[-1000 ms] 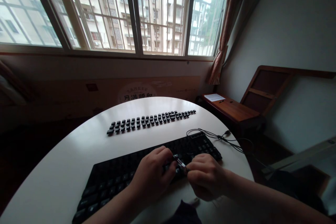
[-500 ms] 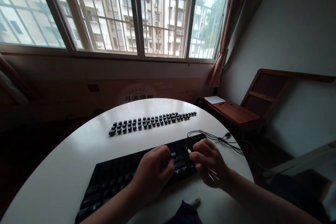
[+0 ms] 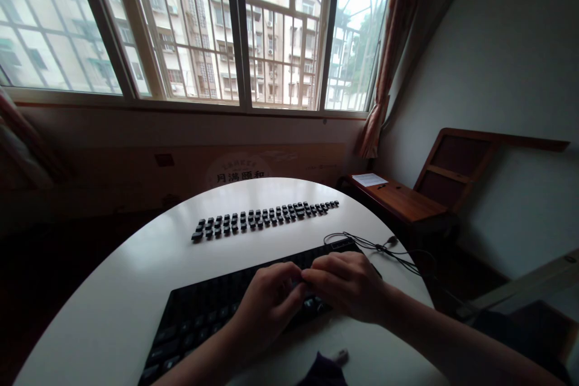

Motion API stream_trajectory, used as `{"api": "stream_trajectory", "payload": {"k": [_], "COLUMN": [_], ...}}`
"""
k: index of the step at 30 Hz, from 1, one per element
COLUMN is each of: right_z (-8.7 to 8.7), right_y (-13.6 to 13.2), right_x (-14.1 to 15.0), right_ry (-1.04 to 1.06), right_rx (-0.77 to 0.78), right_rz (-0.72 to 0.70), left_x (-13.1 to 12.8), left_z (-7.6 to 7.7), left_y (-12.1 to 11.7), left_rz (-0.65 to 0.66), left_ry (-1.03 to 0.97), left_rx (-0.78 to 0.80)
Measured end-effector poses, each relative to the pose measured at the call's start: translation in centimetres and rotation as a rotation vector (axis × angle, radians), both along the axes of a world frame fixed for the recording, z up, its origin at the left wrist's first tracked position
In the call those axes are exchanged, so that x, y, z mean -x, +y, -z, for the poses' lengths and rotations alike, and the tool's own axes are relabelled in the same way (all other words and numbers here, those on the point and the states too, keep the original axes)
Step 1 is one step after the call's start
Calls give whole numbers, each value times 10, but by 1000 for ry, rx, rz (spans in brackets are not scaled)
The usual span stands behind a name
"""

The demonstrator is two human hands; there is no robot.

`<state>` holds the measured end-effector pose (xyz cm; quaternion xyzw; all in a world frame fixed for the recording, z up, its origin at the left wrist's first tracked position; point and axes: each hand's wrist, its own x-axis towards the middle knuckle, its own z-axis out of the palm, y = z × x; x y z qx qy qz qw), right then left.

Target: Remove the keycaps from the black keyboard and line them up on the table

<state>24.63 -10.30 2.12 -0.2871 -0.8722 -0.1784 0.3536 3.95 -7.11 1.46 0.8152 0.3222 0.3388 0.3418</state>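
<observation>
A black keyboard (image 3: 212, 295) lies aslant on the white round table (image 3: 113, 301), with its near right part under my hands. My left hand (image 3: 271, 295) is closed over the keys, thumb and index finger pinched together; a small bluish-dark bit shows between them, too little to name. My right hand (image 3: 346, 283) is closed too, its fingertips touching the left fingertips. The thin metal-pronged tool with a pale end, like a wire keycap puller, seen in it a moment ago, is hidden by the fingers. Several black keycaps (image 3: 253, 221) stand in rows beyond the keyboard.
A black cable (image 3: 384, 246) lies coiled at the table's right edge. Near the front edge are a dark purple cloth (image 3: 322, 371) and a small grey object (image 3: 341, 357). A wooden bench (image 3: 389, 193) with a paper sheet (image 3: 370, 179) stands at the right, below the window.
My right hand has moved left to meet my left hand, and its tool has gone out of sight. The view has tilted up slightly.
</observation>
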Motion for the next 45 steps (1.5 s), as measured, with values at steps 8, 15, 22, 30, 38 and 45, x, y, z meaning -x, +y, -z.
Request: {"api": "stream_trajectory", "payload": {"k": [8,15,22,30,38,45], "right_z": [-33,-3,60,69,70,68], "right_y": [74,184,200,205,205,207], "right_x": [-42,-137,-158,-165,-159,-151], "right_ry": [-15,128,135,167,175,147], "right_rx": [294,521,663,662,640,626], "right_rz": [245,555,565,566,603,626], "left_x": [2,2,0,0,-1,0], "left_z": [2,5,12,12,9,16], "left_y": [8,9,10,11,11,13], "left_rz": [-102,-150,-163,-148,-144,-158], "left_ry": [-30,103,203,251,257,221], "left_rx": [41,-6,-9,-17,-12,-55]}}
